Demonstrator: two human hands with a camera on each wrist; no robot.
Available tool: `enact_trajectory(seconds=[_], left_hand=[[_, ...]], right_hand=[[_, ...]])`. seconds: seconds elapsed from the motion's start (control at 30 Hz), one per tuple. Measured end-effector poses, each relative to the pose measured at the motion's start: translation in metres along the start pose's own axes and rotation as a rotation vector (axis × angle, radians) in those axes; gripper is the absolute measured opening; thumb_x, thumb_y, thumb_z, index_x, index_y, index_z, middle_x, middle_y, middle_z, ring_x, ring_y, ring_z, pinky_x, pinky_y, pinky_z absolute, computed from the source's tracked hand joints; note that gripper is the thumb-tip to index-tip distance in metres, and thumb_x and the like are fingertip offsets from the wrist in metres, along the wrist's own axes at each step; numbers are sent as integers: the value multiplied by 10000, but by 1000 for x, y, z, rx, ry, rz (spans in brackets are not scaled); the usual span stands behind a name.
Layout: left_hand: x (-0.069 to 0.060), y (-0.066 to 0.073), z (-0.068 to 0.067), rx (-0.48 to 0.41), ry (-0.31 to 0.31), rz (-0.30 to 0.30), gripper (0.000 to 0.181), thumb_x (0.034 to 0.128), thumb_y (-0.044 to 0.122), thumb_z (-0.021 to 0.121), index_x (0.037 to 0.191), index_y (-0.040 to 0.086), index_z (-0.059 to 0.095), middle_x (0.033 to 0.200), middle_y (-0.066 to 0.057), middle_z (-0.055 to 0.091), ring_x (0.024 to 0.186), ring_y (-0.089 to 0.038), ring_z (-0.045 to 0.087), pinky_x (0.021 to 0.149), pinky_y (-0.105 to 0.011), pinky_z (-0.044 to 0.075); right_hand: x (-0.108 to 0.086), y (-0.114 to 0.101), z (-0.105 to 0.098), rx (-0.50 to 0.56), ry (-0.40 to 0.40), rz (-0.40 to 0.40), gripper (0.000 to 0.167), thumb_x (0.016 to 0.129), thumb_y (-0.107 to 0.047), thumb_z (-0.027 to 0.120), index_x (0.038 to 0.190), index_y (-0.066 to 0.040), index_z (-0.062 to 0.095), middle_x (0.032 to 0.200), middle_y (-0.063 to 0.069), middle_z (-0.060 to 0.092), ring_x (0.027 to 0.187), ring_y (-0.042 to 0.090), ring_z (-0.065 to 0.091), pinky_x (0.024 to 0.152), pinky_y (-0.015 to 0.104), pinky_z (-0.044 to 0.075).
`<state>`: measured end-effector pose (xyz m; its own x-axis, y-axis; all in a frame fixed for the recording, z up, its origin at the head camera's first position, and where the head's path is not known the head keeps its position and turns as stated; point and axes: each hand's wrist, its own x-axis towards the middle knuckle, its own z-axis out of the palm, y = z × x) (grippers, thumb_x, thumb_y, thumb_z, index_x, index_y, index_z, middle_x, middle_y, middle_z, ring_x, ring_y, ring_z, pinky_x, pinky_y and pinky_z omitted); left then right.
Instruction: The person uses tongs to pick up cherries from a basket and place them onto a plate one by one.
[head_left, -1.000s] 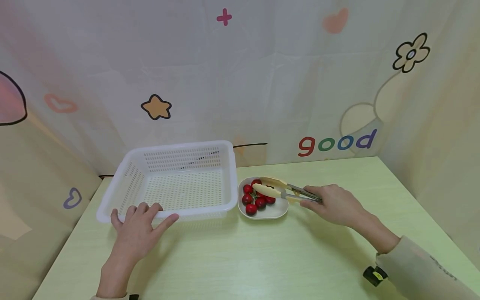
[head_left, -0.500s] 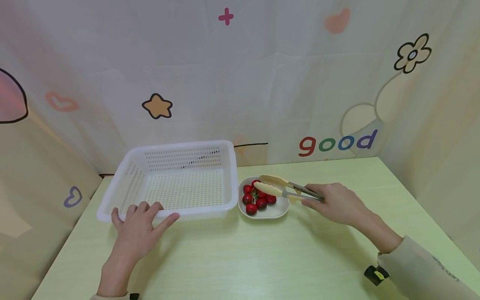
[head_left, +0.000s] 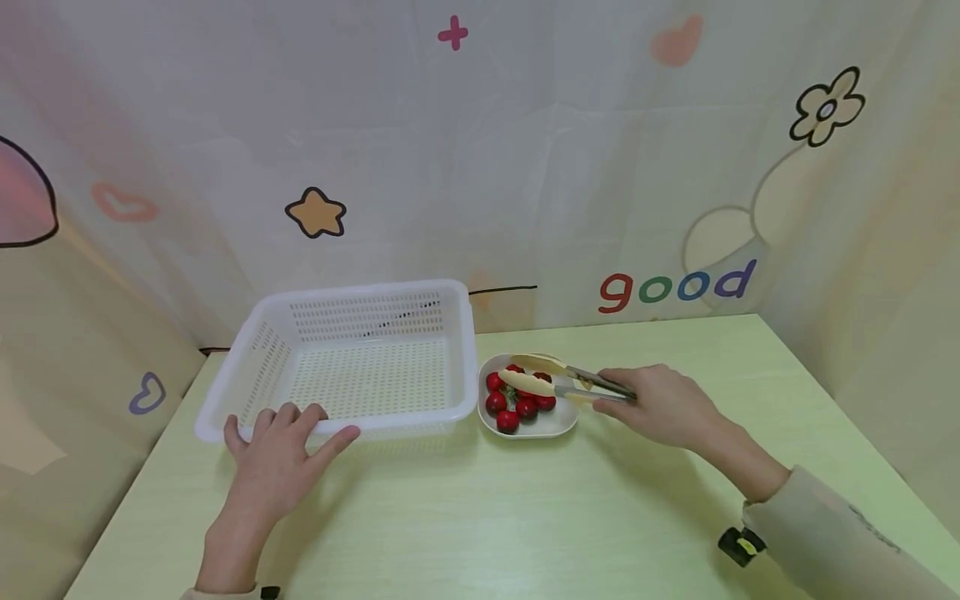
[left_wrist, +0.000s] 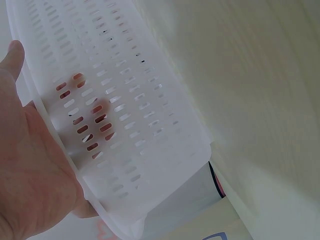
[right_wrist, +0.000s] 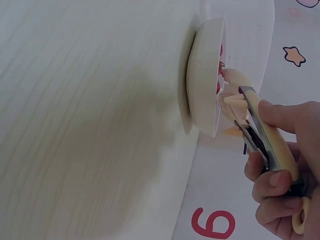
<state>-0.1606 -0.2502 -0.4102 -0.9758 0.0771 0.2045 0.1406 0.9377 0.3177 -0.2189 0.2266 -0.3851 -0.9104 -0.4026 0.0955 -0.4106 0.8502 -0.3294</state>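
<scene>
My left hand [head_left: 272, 471] holds the near rim of a white slotted plastic basket [head_left: 463, 367]. Its fingertips hook over into the basket and show through the slots of the wall [left_wrist: 125, 145] in the left wrist view. With my right hand [head_left: 663, 406] I grip a pair of tongs [head_left: 596, 393] with cream tips and metal arms. The tong tips are spread over several red cherries [head_left: 507, 422] in a small white oval dish [head_left: 543, 427]. Whether the tips touch a cherry is hard to tell. In the right wrist view the dish [right_wrist: 204, 80] hides most of the cherries.
Basket and dish stand side by side on a pale green-yellow table [head_left: 480, 517]. A patterned curtain [head_left: 480, 167] hangs behind the table and along its sides. The table's front part lies between my two forearms.
The tongs and my right hand have shifted slightly to the left. The cherries have moved a little within the dish. My left hand stays on the basket rim.
</scene>
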Motion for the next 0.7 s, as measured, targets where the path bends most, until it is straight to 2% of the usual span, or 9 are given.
enact_trajectory(seconds=[0.37, 0.57, 0.7], left_hand=[[-1, 1, -1, 8, -5, -3, 629, 965, 694, 532, 1175, 119, 673, 1035, -105, 602, 1061, -453, 503, 1006, -841, -28], [0, 1, -2, 12, -7, -6, 637, 967, 699, 522, 1183, 119, 671, 1046, -115, 603, 1063, -455, 502, 1012, -839, -27], [0, 1, -1, 13, -15, -6, 641, 969, 699, 517, 1189, 117, 668, 1056, -121, 604, 1074, -459, 498, 1010, -840, -27]], right_hand=[[-9, 12, -5, 8, 75, 65, 565, 977, -400, 706, 1398, -33, 620, 892, 3, 661, 684, 168, 511, 559, 322, 362], [-14, 24, 0, 48, 137, 62, 489, 978, -325, 722, 1357, -26, 640, 912, 15, 668, 689, 173, 517, 578, 325, 388], [-15, 34, 4, 57, 151, 105, 468, 982, -299, 718, 1345, -16, 635, 916, 51, 665, 712, 208, 531, 580, 335, 383]])
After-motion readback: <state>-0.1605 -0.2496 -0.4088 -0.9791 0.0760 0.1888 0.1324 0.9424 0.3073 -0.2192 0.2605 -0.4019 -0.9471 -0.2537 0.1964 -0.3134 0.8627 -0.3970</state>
